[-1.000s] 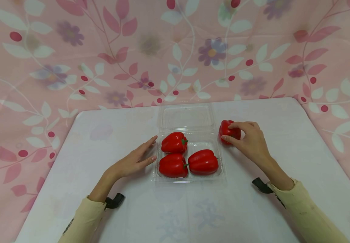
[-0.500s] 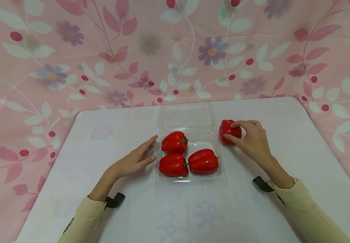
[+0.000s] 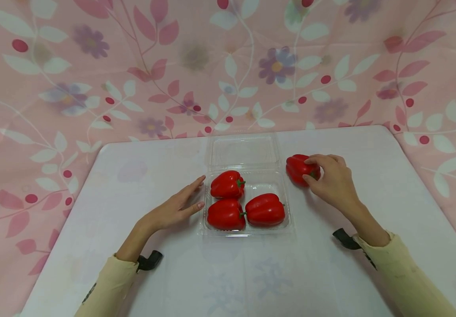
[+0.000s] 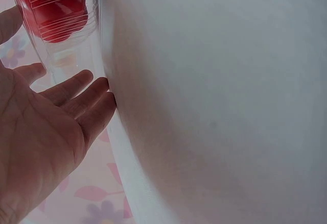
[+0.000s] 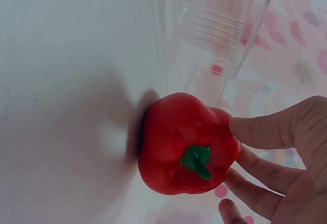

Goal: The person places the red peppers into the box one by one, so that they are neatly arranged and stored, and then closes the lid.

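My right hand [image 3: 332, 180] holds a red bell pepper [image 3: 297, 169] between thumb and fingers, to the right of a clear plastic clamshell box [image 3: 259, 190]. In the right wrist view the green stem [image 5: 196, 160] of this pepper faces the camera, and its side is close to the white tabletop. Inside the box lie three more red bell peppers: one at the back left [image 3: 226, 184], one at the front left [image 3: 226, 215] and one at the front right [image 3: 265, 210]. My left hand [image 3: 174, 210] rests with fairly straight fingers, its tips right at the box's left rim.
The box's lid [image 3: 244, 151] lies folded back, away from me. A white cloth covers the table [image 3: 228, 273], whose far edge runs just behind the lid. Pink floral fabric [image 3: 228, 66] hangs behind it. A black wrist mount [image 3: 347, 240] sits by each sleeve.
The held pepper has turned so its stem end points more toward my right hand, which has shifted slightly right and away from me. My left hand and the box have stayed put.
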The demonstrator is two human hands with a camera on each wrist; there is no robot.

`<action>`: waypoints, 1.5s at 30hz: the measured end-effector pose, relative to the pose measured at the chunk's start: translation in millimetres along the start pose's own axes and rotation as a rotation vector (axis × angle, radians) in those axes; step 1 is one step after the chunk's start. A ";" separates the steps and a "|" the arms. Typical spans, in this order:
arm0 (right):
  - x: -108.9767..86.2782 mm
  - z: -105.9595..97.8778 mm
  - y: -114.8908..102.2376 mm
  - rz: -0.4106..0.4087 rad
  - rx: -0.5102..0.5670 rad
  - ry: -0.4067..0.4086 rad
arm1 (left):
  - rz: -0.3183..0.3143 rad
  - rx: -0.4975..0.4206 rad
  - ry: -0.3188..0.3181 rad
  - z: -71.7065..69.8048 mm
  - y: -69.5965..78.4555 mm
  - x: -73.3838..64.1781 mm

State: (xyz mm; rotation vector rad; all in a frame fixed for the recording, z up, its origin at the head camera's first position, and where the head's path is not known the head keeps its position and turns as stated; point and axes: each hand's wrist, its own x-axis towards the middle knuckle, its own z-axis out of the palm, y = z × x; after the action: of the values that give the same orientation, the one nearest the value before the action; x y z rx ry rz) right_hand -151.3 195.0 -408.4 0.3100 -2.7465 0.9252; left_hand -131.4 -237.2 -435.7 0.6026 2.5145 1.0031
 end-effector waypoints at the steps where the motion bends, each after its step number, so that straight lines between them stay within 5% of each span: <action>1: 0.0 -0.6 0.1 0.009 0.001 -0.006 | 0.000 0.001 0.000 0.0 -0.1 0.0; 22: -0.3 -9.6 5.8 0.109 0.044 -0.149 | 0.012 0.003 0.002 -0.6 -1.0 -0.5; 45: -2.1 -4.0 16.8 0.109 0.048 -0.062 | 0.000 -0.003 0.001 -0.8 1.0 -1.2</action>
State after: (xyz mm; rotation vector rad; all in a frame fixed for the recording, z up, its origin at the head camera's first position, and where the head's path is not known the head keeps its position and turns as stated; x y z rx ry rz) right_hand -153.3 210.8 -415.4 0.2013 -2.8258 1.0261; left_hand -130.5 -237.7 -434.2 0.6016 2.5136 1.0074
